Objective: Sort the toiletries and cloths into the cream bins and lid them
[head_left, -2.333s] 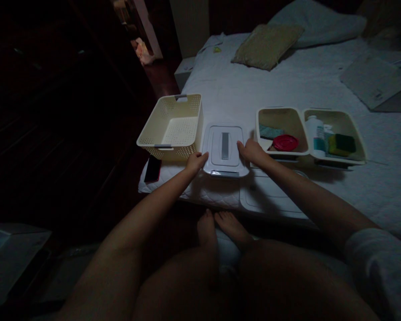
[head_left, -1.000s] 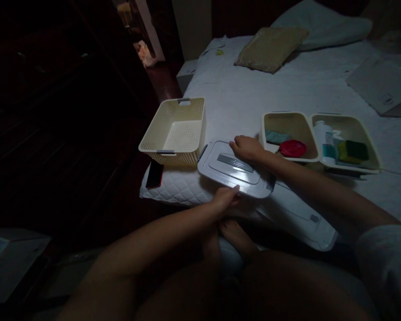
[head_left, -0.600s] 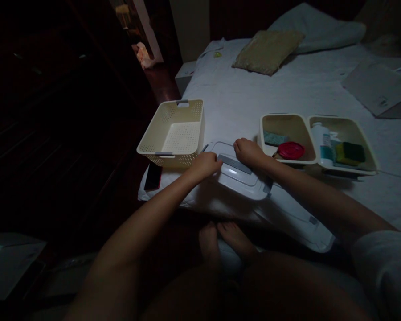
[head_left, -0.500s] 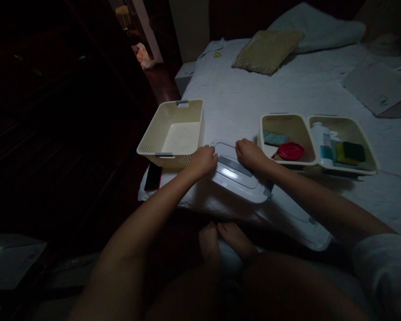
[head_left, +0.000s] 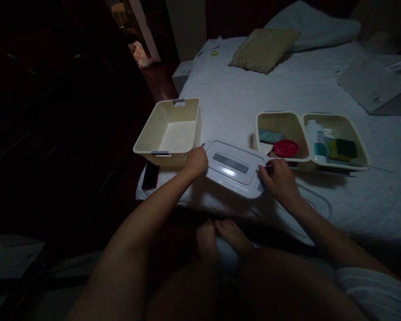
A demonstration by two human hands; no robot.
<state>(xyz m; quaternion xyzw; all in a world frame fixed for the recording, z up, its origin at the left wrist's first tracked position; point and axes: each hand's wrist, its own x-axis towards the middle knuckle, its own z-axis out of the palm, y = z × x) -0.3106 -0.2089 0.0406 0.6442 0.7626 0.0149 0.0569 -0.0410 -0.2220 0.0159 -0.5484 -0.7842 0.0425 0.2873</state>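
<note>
A pale storage box lid [head_left: 232,178] with a grey inset handle lies at the bed's near edge; how much of a box is under it is hidden. My left hand [head_left: 198,161] is closed round its left end. At its right end my right hand [head_left: 280,178] grips the edge by the dark latch, thumb on top and fingers curled. Left of my left hand stands a cream perforated basket [head_left: 178,133]. Beyond my right hand a two-part cream bin [head_left: 305,157] holds a red round item [head_left: 285,148], a white bottle [head_left: 317,140] and a yellow-green sponge [head_left: 342,150].
Another translucent lid [head_left: 292,225] lies under my right forearm at the bed edge. A dark phone [head_left: 150,175] is beside the basket. Farther back on the bed [head_left: 220,102] are a beige cushion [head_left: 264,50] and a grey flat panel [head_left: 370,84]. The room is dim.
My right hand has moved from the lid's far edge to its right end. My left hand stays at the left end. The lid's handle is now fully uncovered.
</note>
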